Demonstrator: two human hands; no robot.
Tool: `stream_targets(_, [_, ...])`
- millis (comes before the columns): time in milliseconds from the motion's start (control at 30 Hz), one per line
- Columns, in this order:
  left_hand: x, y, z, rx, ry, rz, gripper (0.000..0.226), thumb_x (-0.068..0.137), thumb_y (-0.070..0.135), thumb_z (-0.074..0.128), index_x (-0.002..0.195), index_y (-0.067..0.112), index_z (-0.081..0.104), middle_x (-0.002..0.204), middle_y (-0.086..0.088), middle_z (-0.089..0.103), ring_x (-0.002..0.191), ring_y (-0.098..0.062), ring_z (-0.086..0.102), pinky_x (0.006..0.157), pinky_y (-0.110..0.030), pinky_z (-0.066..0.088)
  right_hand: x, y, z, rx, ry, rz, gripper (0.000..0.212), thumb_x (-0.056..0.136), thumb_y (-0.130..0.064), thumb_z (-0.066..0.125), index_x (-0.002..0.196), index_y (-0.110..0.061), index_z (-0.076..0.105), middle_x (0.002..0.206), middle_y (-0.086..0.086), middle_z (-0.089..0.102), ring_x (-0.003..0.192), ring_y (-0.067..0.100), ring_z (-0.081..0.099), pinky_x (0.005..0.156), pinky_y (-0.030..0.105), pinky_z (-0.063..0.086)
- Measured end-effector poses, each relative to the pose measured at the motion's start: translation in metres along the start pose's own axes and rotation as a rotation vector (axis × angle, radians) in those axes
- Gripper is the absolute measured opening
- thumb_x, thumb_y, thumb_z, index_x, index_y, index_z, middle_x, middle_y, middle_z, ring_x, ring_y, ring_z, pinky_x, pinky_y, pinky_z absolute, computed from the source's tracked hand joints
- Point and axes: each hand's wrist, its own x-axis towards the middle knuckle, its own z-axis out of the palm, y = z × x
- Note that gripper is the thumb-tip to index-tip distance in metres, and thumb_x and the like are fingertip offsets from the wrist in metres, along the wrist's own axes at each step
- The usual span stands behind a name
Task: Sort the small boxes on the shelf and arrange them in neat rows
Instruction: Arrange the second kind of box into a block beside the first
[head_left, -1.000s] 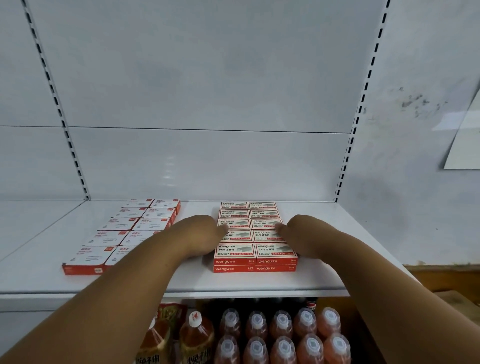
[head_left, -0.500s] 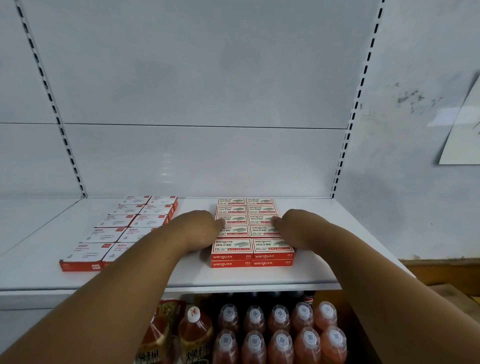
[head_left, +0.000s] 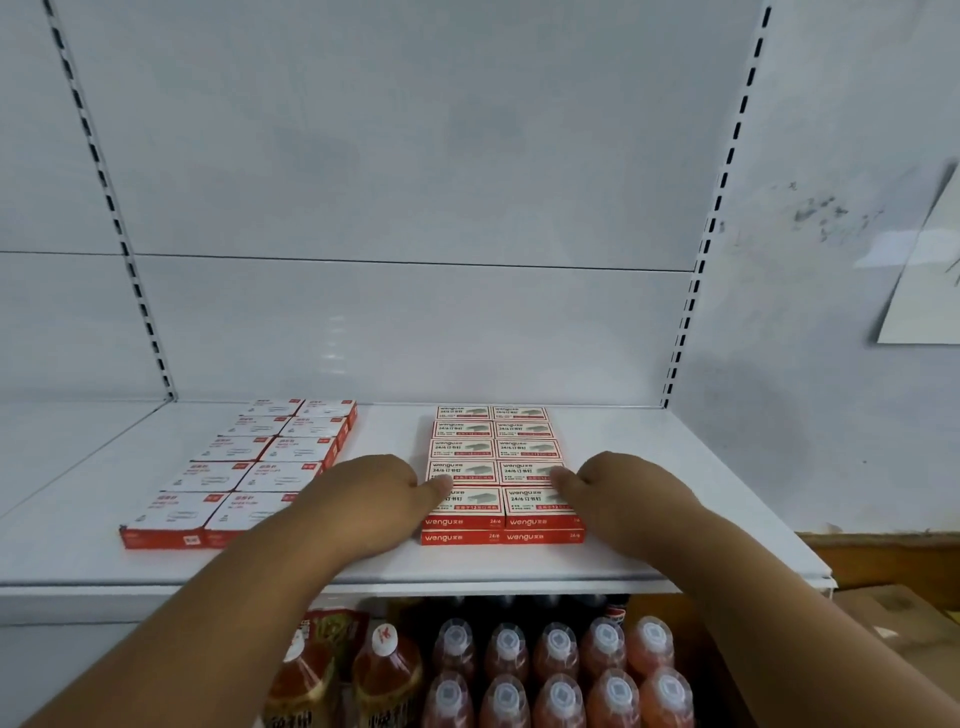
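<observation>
A block of red-and-white staple boxes lies on the white shelf, two columns wide, several rows deep and two layers high at the front. My left hand is against the block's left side, its thumb on top of the front-left box. On the right side my right hand mirrors it, thumb on top near the front-right box. The other fingers of both hands curl down the block's sides, out of sight. To the left, a second block of white-topped red boxes lies in two neat columns.
The shelf's front lip runs just below my wrists. Under it stand rows of orange drink bottles. Slotted uprights frame the white back panel. A paper sheet hangs on the wall at right.
Both hands stay clamped on the staple block's sides and have slid slightly toward its front rows. The boxes themselves have not visibly shifted.
</observation>
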Motion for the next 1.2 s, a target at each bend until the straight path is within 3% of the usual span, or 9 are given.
stream_targets(167, [-0.012,0.003,0.003,-0.018,0.194,0.006,0.051,0.090,0.072,0.031,0.087,0.028,0.055,0.085,0.011,0.063,0.078,-0.007,0.059,0.071,-0.029,0.049,-0.009,0.002,0.003,0.009,0.192,-0.035,0.053,0.091,-0.070,0.031,0.085,-0.024,0.055,0.080,-0.008,0.063,0.074,0.011,0.060,0.067,0.030,0.050])
stream_targets(267, [-0.024,0.005,0.010,0.021,0.434,0.218,0.052,0.086,0.070,0.046,0.124,0.035,0.045,0.128,0.016,0.049,0.116,-0.010,0.047,0.096,-0.031,0.040,-0.019,0.010,0.005,0.033,0.331,-0.379,0.050,0.085,-0.072,0.042,0.117,-0.035,0.052,0.124,-0.017,0.052,0.113,0.007,0.049,0.094,0.029,0.043])
stream_targets(367, [-0.022,0.009,0.019,0.005,0.353,0.413,0.064,0.087,0.063,0.054,0.145,0.043,0.034,0.154,0.020,0.026,0.142,-0.006,0.021,0.116,-0.031,0.016,-0.019,0.010,0.006,-0.059,0.212,-0.596,0.063,0.086,-0.067,0.052,0.143,-0.044,0.038,0.156,-0.019,0.027,0.143,0.006,0.023,0.115,0.031,0.021])
stream_targets(567, [-0.012,0.009,0.032,-0.070,0.438,0.542,0.039,0.087,0.048,0.064,0.123,0.035,0.065,0.132,0.017,0.057,0.123,-0.007,0.047,0.106,-0.028,0.034,-0.013,0.007,0.013,-0.023,0.205,-0.643,0.054,0.091,-0.050,0.060,0.142,-0.036,0.048,0.151,-0.016,0.041,0.142,0.001,0.030,0.111,0.008,0.008])
stream_targets(700, [-0.011,0.007,0.034,-0.005,0.447,0.571,0.042,0.083,0.051,0.060,0.119,0.031,0.068,0.126,0.011,0.063,0.117,-0.013,0.055,0.100,-0.033,0.043,-0.015,0.008,0.019,-0.067,0.233,-0.665,0.052,0.092,-0.047,0.058,0.141,-0.028,0.053,0.149,-0.006,0.047,0.141,0.010,0.037,0.118,0.024,0.023])
stream_targets(767, [-0.012,0.005,0.033,0.001,0.411,0.564,0.047,0.083,0.054,0.059,0.126,0.033,0.064,0.132,0.012,0.059,0.123,-0.011,0.051,0.105,-0.032,0.038,-0.016,0.008,0.022,-0.155,0.261,-0.672,0.053,0.091,-0.050,0.052,0.138,-0.024,0.057,0.143,-0.002,0.054,0.136,0.016,0.046,0.114,0.034,0.034])
stream_targets(867, [-0.013,0.003,0.032,0.008,0.395,0.565,0.050,0.084,0.054,0.057,0.131,0.035,0.060,0.138,0.014,0.055,0.128,-0.010,0.046,0.109,-0.030,0.031,-0.016,0.007,0.020,-0.217,0.237,-0.683,0.060,0.089,-0.055,0.041,0.138,-0.023,0.057,0.142,-0.004,0.055,0.135,0.016,0.047,0.111,0.033,0.033])
stream_targets(1000, [-0.011,0.004,0.030,0.003,0.386,0.569,0.048,0.086,0.054,0.058,0.130,0.037,0.060,0.138,0.018,0.054,0.129,-0.007,0.045,0.110,-0.029,0.032,-0.015,0.005,0.016,-0.199,0.204,-0.689,0.059,0.093,-0.054,0.047,0.144,-0.024,0.049,0.149,-0.007,0.046,0.141,0.011,0.037,0.114,0.025,0.020])
stream_targets(1200, [-0.014,0.005,0.030,0.031,0.376,0.561,0.049,0.084,0.054,0.055,0.130,0.035,0.062,0.136,0.015,0.057,0.127,-0.011,0.049,0.107,-0.030,0.033,-0.017,0.003,0.020,-0.215,0.201,-0.676,0.058,0.089,-0.053,0.043,0.130,-0.018,0.063,0.135,0.000,0.061,0.127,0.017,0.056,0.107,0.032,0.036])
